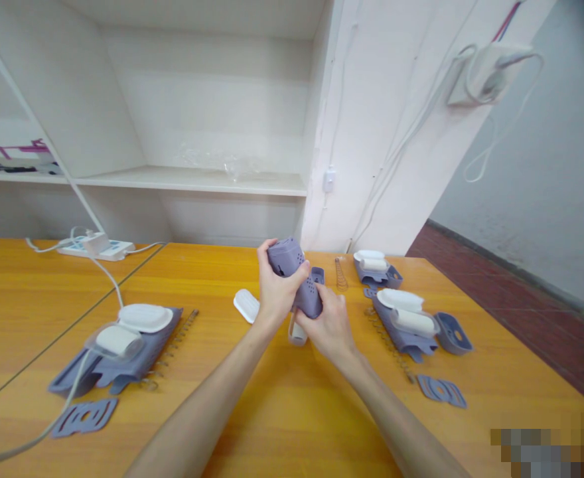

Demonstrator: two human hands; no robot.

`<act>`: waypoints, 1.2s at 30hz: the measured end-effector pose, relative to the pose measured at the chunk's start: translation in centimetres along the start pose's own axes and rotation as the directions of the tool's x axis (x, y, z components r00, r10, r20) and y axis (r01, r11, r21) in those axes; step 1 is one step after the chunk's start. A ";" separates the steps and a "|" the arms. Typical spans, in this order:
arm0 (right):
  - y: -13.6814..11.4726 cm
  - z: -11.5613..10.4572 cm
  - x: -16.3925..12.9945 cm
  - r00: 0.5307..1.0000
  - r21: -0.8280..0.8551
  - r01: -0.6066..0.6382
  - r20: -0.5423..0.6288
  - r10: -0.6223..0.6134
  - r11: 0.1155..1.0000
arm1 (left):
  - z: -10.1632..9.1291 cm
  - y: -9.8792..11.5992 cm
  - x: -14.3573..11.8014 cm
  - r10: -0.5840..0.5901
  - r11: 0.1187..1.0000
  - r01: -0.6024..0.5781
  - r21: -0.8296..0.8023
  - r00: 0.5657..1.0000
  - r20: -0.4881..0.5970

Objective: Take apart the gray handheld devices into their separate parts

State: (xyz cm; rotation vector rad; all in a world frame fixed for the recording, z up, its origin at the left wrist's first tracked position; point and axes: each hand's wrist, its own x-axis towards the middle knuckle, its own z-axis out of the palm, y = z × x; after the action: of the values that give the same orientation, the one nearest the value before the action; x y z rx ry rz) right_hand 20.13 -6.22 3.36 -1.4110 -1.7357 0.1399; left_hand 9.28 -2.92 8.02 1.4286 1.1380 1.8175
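Head view shows us gripping one purple case (296, 275) with our left hand (273, 292) and right hand (328, 326), while loose parts (411, 322) near the table's (282, 411) far right corner wait unbuilt.

Matt purple plastic housing (294, 275) above a glossy, smooth wooden table (282, 411).

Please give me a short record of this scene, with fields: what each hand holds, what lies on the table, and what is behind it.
left hand: left hand wraps the upper part of a purple plastic casing, grip shut
right hand: right hand holds the lower part of the same casing, grip shut
table: wooden table
left of hands: pile of purple and white parts, flat purple plate, power strip
centre: white cap
right of hands: second pile of parts, spring
behind: white shelf
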 end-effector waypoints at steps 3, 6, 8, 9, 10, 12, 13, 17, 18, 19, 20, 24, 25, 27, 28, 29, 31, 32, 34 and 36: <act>-0.3 -0.2 -0.1 1.000 -0.005 0.003 0.004 -0.003 1.000 | 0.2 -0.1 0.0 0.020 0.999 -0.020 0.028 1.000 -0.012; -0.7 -0.3 -0.3 0.999 0.016 -0.033 0.006 0.033 0.999 | 0.2 -0.1 0.1 0.032 0.999 -0.032 0.038 0.999 0.003; -1.1 -0.3 -0.5 0.998 0.032 -0.061 -0.001 0.061 0.998 | 0.2 0.0 0.1 0.045 0.998 -0.045 0.037 0.999 0.018; -1.3 -0.2 -0.6 0.997 0.039 -0.074 -0.004 0.075 0.996 | 0.2 0.1 0.1 0.049 0.998 -0.050 0.034 0.998 0.027; -1.5 -0.2 -0.6 0.996 0.043 -0.088 -0.010 0.089 0.995 | 0.2 0.1 0.1 0.050 0.998 -0.051 0.031 0.998 0.035; -1.5 -0.2 -0.6 0.994 0.048 -0.105 -0.017 0.106 0.993 | 0.1 0.1 0.2 0.046 0.998 -0.047 0.032 0.998 0.045; -1.4 -0.3 -0.5 0.995 0.055 -0.100 -0.010 0.101 0.993 | 0.0 0.1 0.3 0.041 0.998 -0.043 0.034 0.998 0.050; -0.5 -0.9 0.1 0.998 0.111 -0.019 0.068 0.012 0.994 | -0.7 -0.3 1.1 0.008 1.000 -0.009 0.019 0.997 0.071; -0.2 -1.0 0.2 0.996 0.119 0.010 0.091 -0.021 0.993 | -0.9 -0.4 1.4 -0.007 1.000 0.006 0.010 0.996 0.084; 0.0 -1.1 0.2 0.992 0.125 0.041 0.114 -0.055 0.991 | -1.2 -0.5 1.7 -0.023 1.000 0.024 0.000 0.995 0.093; 0.1 -1.2 0.1 0.988 0.134 0.065 0.131 -0.082 0.989 | -1.4 -0.7 2.0 -0.038 0.999 0.039 -0.009 0.995 0.095; 0.3 -0.5 -0.3 0.988 0.220 0.002 0.153 -0.037 0.976 | -1.8 -1.1 2.3 -0.053 0.998 0.055 -0.028 0.997 0.058; 0.3 -0.2 -0.4 0.990 0.233 -0.033 0.142 0.000 0.972 | -1.7 -1.2 2.3 -0.050 0.998 0.051 -0.028 0.998 0.043; 0.3 0.1 -0.5 0.992 0.221 -0.060 0.121 0.034 0.973 | -1.5 -1.4 2.3 -0.053 0.997 0.052 -0.051 0.998 -0.017; 0.5 0.2 -0.5 0.994 0.201 -0.054 0.108 0.033 0.978 | -1.5 -1.4 2.5 -0.054 0.995 0.048 -0.082 0.995 -0.078; 0.6 0.3 -0.5 0.995 0.178 -0.040 0.099 0.023 0.983 | -1.6 -1.3 2.9 -0.054 0.991 0.034 -0.126 0.986 -0.160; 1.0 0.2 -0.6 0.996 0.138 -0.018 0.092 0.006 0.990 | -2.3 -1.0 4.2 -0.044 0.977 -0.037 -0.210 0.929 -0.367; 1.2 0.1 -0.6 0.996 0.120 -0.021 0.086 0.010 0.993 | -3.0 -0.8 5.0 -0.032 0.969 -0.086 -0.230 0.884 -0.466; 1.7 -0.1 -0.6 0.996 0.094 -0.062 0.062 0.056 0.994 | -5.0 0.0 6.5 -0.003 0.966 -0.148 -0.210 0.811 -0.585; 2.1 -0.2 -0.5 0.992 0.091 -0.125 0.029 0.123 0.988 | -7.3 0.7 7.4 0.005 0.988 -0.089 -0.130 0.845 -0.535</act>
State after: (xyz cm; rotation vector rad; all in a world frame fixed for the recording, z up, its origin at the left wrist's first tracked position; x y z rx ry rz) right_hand 21.77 -6.02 2.00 -1.4541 -1.6386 0.3018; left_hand 0.28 0.84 11.69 0.8834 1.1903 2.3692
